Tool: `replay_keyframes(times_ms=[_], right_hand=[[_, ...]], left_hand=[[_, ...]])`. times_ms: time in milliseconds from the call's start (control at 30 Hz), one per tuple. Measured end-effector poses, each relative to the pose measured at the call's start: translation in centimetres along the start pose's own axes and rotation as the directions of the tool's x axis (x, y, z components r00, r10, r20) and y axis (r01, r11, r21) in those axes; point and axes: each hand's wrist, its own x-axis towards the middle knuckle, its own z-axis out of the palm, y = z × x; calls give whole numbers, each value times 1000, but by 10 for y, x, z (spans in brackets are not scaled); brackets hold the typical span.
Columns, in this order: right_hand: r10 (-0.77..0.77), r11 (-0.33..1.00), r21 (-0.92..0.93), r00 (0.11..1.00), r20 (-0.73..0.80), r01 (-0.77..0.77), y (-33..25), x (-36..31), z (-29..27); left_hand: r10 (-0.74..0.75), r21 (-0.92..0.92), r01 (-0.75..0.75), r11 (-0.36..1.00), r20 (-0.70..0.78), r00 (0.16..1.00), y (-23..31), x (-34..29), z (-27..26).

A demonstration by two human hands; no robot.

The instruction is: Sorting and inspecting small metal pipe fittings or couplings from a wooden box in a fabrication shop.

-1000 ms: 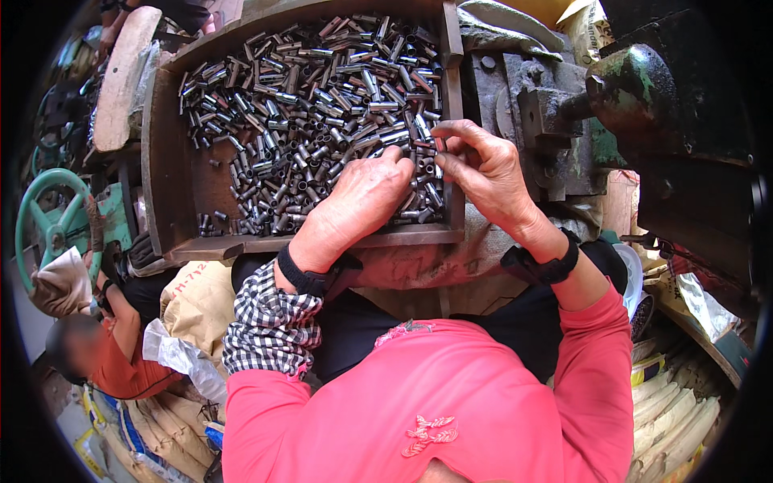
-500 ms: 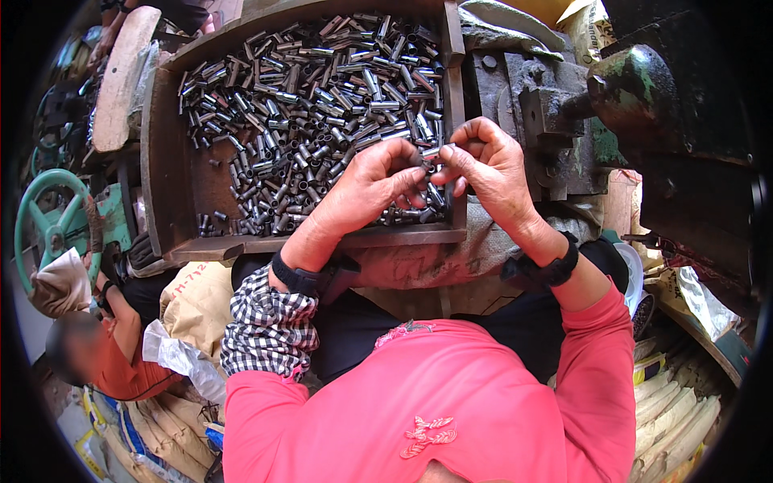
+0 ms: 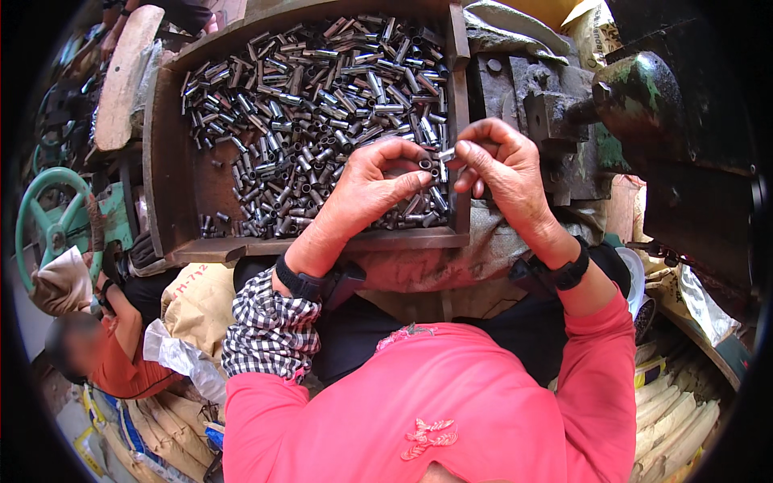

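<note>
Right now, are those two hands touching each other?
Apart: the head view shows a gap between the left hand and right hand, with small metal tubes visible through it.

Brown open-topped tray (image 3: 171, 165), dark and shiny metal tubes (image 3: 322, 98) heaped inside, lying at many angles

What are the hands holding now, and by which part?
The right hand pinches a small shiny metal piece by the end nearer that hand; whether the left hand holds anything cannot be told.
</note>
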Motion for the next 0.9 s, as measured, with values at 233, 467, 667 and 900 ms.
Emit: replay_keyframes(times_ms=[233, 467, 667, 900], right_hand=[[70, 996, -53, 995, 74, -66, 9, -6, 2], [115, 992, 43, 990, 82, -119, 13, -6, 3], [127, 989, 62, 989, 80, -132, 13, -5, 3], [168, 973, 141, 980, 102, -181, 13, -3, -1]], left_hand=[[-75, -97, 68, 993, -73, 995, 4, -1, 0], [-141, -325, 92, 941, -131, 981, 10, 0, 6], [-122, -317, 85, 945, -98, 988, 6, -1, 6], [-81, -347, 50, 937, -75, 994, 5, -1, 6]])
